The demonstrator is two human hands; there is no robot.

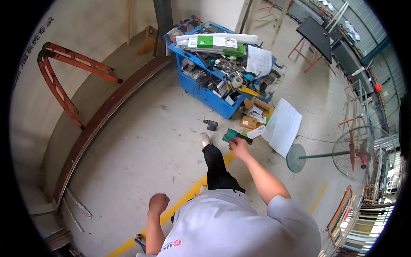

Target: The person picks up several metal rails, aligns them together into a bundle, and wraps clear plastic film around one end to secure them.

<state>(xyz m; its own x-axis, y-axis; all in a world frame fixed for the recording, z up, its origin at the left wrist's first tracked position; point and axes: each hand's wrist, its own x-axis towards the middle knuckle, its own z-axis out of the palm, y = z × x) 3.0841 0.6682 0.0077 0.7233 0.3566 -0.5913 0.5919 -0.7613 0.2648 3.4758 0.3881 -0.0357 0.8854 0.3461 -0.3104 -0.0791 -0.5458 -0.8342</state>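
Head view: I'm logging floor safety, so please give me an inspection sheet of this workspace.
Surface: concrete floor, scuffed, with a yellow line.
Tools: green-and-black power tool in hand; cordless drill on the floor.
Clutter: blue tool cart heaped with tools and papers; cardboard boxes beside it.
Hands: right hand grips the power tool; left hand has nothing visible in it.
Cables: thin dark cable on the floor near the pedestal fan.
Surroundings: orange ladder by the wall.
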